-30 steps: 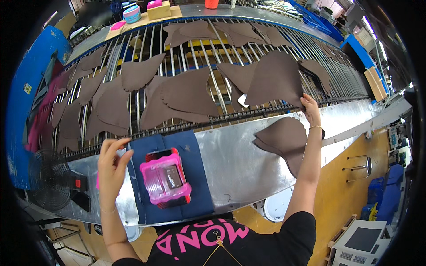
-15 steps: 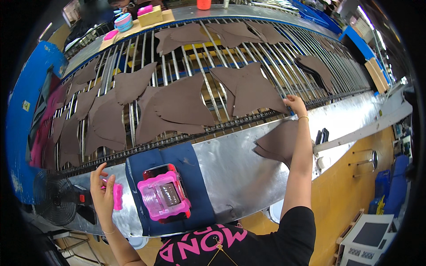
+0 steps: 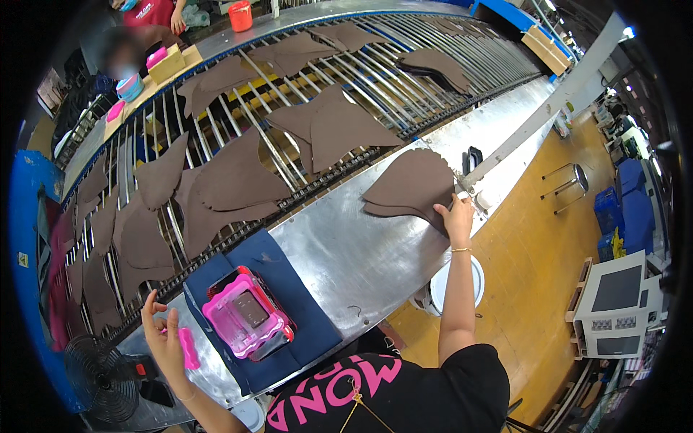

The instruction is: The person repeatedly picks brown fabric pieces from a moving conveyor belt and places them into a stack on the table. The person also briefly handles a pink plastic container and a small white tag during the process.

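In the head view, a long metal desk (image 3: 375, 252) is seen running beside a roller conveyor (image 3: 289, 137) on which many brown cut pieces of leather-like material (image 3: 231, 180) are spread. The right hand (image 3: 458, 216) is stretched out to the far right and rests flat, fingers spread, on the near edge of a small stack of brown pieces (image 3: 413, 186) that lies on the desk just beside the conveyor; the stack is pressed rather than gripped, so nothing is clamped. The left hand (image 3: 164, 339) is held well apart from the other, low at the left end of the desk, and is closed around a small pink tool (image 3: 188, 348), with the first fingers raised. Between the two hands a dark blue mat (image 3: 303, 317) is laid on the desk, and a pink tray with a grey block (image 3: 249, 321) inside is set on it. A black fan (image 3: 101, 379) is seen at the lower left, and a white bucket (image 3: 449, 285) and a stool (image 3: 570, 177) stand on the yellow floor. A red cup (image 3: 240, 16) and a wooden box (image 3: 170, 63) are placed on the far side, where another person is partly visible. The step in hand is judged to be the squaring of the stack; for the next move, a brown piece would have to be brought toward the mat, within reach of the pink tool.
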Action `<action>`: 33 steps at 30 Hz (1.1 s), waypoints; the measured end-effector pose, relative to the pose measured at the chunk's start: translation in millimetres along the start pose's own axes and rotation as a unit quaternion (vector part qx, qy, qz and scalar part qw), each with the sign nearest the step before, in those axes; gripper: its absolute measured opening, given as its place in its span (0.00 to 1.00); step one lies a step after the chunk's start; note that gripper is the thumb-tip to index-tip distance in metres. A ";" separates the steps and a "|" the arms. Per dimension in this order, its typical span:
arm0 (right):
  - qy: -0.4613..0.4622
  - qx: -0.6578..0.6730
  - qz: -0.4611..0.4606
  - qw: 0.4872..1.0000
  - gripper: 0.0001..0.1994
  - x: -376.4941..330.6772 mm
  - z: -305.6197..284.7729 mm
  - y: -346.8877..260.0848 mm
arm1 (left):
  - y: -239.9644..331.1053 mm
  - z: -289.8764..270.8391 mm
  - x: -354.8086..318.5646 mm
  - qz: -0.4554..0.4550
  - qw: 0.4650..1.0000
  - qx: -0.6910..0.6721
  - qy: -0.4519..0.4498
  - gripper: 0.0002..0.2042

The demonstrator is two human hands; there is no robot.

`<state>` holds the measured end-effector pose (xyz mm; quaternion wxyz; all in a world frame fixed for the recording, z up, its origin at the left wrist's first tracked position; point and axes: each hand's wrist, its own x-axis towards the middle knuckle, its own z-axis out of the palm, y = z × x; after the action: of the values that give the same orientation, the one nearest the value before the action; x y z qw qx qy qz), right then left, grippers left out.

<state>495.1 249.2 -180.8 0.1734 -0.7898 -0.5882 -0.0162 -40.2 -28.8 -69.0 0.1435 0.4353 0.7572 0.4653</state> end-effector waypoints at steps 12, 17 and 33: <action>0.058 -0.057 -0.028 0.996 0.31 0.2 -9.3 -14.8 | 2.6 -19.6 -31.3 -0.004 1.000 -0.007 0.017 0.22; 0.033 0.161 -0.109 0.980 0.19 -11.9 -59.1 -47.3 | 20.9 -7.7 -27.6 0.013 1.000 -0.021 -0.004 0.23; -0.300 0.693 -0.297 0.584 0.14 -138.2 -151.2 -247.2 | 53.0 4.1 -4.2 -0.012 0.946 -0.297 -0.127 0.15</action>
<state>248.6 138.6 -7.5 0.4676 -0.1715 -0.6411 0.5839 -7.3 -19.8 -27.9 0.3672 0.4192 0.5653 0.6082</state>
